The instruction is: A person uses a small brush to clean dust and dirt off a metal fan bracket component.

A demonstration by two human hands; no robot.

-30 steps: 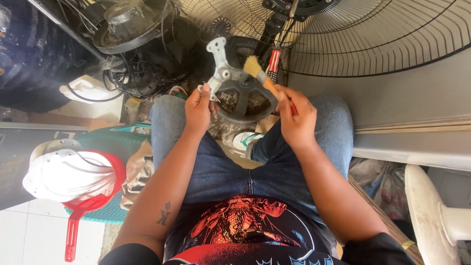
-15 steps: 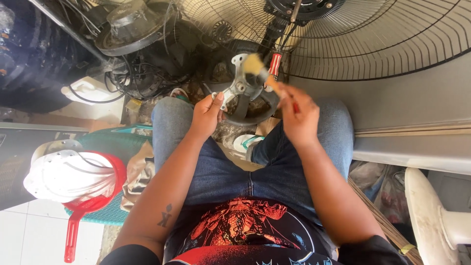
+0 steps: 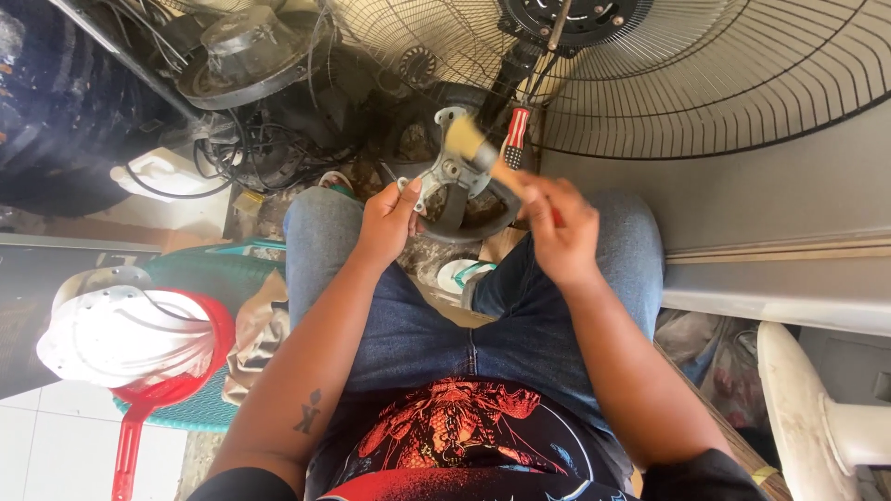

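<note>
Matt grey cast-metal bracket, pale soft-bristled wooden-handled brush, glossy wire fan guard, worn blue denim jeans.

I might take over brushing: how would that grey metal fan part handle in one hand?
The grey metal part looks cast, so probably stiff and fairly heavy. The left hand grips only its edge, so it may twist under the brush.

The brush is blurred, its handle lost inside the right hand. The left hand covers the grey metal housing's near edge. The wire fan guard runs off the top edge.
</note>
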